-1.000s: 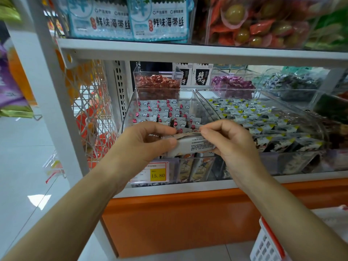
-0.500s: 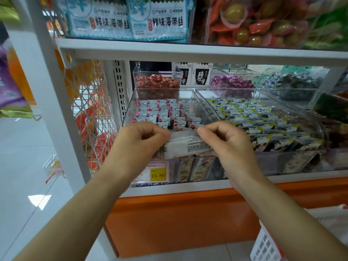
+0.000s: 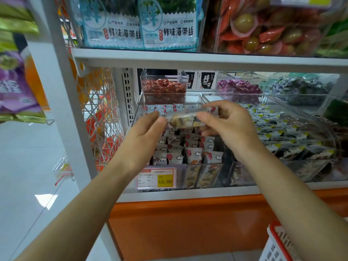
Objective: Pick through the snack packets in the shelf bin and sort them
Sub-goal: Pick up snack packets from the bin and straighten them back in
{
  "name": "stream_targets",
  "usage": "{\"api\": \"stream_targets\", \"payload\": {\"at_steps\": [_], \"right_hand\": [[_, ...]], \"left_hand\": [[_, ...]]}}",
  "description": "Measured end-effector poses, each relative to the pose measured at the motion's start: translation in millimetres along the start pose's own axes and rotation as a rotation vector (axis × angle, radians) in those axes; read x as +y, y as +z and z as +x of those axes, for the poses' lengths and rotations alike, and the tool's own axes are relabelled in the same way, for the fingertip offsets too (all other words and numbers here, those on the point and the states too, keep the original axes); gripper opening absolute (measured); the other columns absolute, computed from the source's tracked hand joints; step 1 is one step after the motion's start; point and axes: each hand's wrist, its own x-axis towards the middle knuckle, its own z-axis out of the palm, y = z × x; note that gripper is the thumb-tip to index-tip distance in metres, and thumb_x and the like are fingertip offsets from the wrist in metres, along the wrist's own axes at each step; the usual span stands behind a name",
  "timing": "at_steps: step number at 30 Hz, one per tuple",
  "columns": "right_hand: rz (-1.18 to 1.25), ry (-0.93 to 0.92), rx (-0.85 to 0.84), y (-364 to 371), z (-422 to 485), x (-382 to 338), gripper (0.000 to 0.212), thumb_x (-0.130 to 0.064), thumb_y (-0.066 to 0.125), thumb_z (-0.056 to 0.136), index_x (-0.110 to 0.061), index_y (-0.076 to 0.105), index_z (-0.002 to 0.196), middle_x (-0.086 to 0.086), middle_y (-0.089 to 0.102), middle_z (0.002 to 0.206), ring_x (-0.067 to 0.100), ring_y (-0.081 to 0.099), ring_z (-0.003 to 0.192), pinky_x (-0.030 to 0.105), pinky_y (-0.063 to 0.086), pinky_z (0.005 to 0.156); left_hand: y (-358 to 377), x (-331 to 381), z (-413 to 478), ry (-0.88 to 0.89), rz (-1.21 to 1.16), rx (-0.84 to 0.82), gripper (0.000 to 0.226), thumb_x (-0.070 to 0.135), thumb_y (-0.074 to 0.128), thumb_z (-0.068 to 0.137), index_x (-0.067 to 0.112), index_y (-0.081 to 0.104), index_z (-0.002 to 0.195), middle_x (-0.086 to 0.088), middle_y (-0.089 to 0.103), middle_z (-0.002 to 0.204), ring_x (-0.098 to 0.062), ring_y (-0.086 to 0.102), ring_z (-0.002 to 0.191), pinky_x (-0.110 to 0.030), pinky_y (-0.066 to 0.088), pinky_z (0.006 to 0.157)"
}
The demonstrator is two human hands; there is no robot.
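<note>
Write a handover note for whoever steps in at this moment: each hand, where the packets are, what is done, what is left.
Left hand: fingertips at the left end of the held packet; blur hides whether it grips.
Right hand: pinches the packet's right end, above the clear bin.
Cloud-print packets stand in rows in that bin.
Done: one packet is up out of the bin for checking.
Left: place it where it belongs, then go through the rest. Its design is too blurred to read.

The single head-worn camera looks forward and slightly down, close to the shelf's [image 3: 188, 60] front edge at arm's reach.
</note>
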Motion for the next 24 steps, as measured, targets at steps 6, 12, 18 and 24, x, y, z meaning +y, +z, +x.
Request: {"api": "stream_targets", "payload": {"at_steps": [6,12,18,24], "right_hand": [[-0.133,0.020,0.205,8,30,15,0.024,-0.020,0.069,0.084,-0.016,0.053,0.102,0.007,0.059,0.104,0.026,0.067,0.086,0.038,0.056,0.080],[-0.192,-0.048,0.256,13,28,23,0.026,-0.029,0.067,0.084,-0.016,0.054,0.102,0.004,0.061,0.102,0.027,0.065,0.091,0.045,0.051,0.086],[-0.205,-0.081,0.260,12,27,23,0.022,-0.029,0.067,0.083,-0.018,0.054,0.097,0.006,0.061,0.093,0.027,0.064,0.087,0.046,0.051,0.081],[-0.158,-0.057,0.239,10,27,22,0.017,-0.026,0.067,0.084,-0.020,0.054,0.093,0.008,0.061,0.094,0.028,0.064,0.086,0.047,0.052,0.080]], "left_hand": [[16,-9,70,0.060,0.728,-0.105,0.052,0.041,0.039,0.097,0.004,0.038,0.134,-0.017,0.041,0.141,-0.030,0.039,0.128,-0.040,0.031,0.107],[24,-35,137,-0.091,0.985,-0.182,0.074,0.066,0.023,0.089,0.006,0.042,0.128,-0.021,0.051,0.128,-0.036,0.046,0.121,-0.052,0.032,0.106],[26,-43,155,-0.165,1.054,-0.241,0.103,0.086,0.012,0.069,0.017,0.018,0.145,-0.019,0.037,0.145,-0.035,0.036,0.132,-0.054,0.028,0.108],[29,-34,152,-0.264,1.094,-0.300,0.100,0.085,0.011,0.072,0.022,0.005,0.149,-0.020,0.024,0.152,-0.040,0.026,0.137,-0.055,0.026,0.110]]}}
